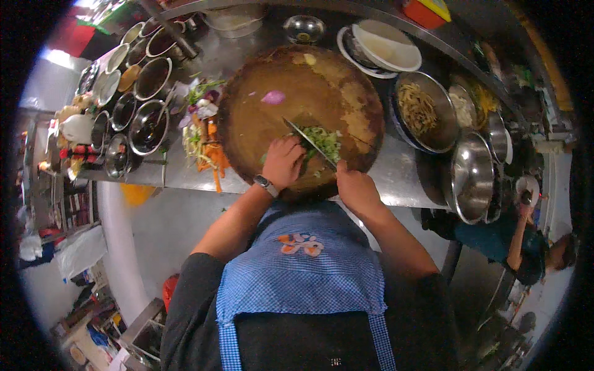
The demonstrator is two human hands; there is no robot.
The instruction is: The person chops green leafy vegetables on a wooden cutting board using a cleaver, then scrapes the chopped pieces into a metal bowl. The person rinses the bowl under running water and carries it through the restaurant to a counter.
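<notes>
On a thick round wooden chopping board (266, 71) lies a heap of finely chopped green vegetable (329, 141). My right hand (357, 188) is closed round the handle of a knife (314, 143), whose blade slants up and left across the board beside the heap. My left hand (283, 162), with a watch on its wrist, rests just left of the blade. Its fingers are bent and pressed together on some of the greens, partly hiding them. Farther up the board sits a piece of purple onion (273, 97), and a small pale scrap (309, 59) lies near the far edge.
Vegetable trimmings (210, 139) are piled left of the board. Several sauce pots (148, 127) crowd the counter's left end. At right stand a bowl of brownish strips (417, 108), a steel bowl (473, 179) and stacked white dishes (387, 46). Another person (489, 241) is at far right.
</notes>
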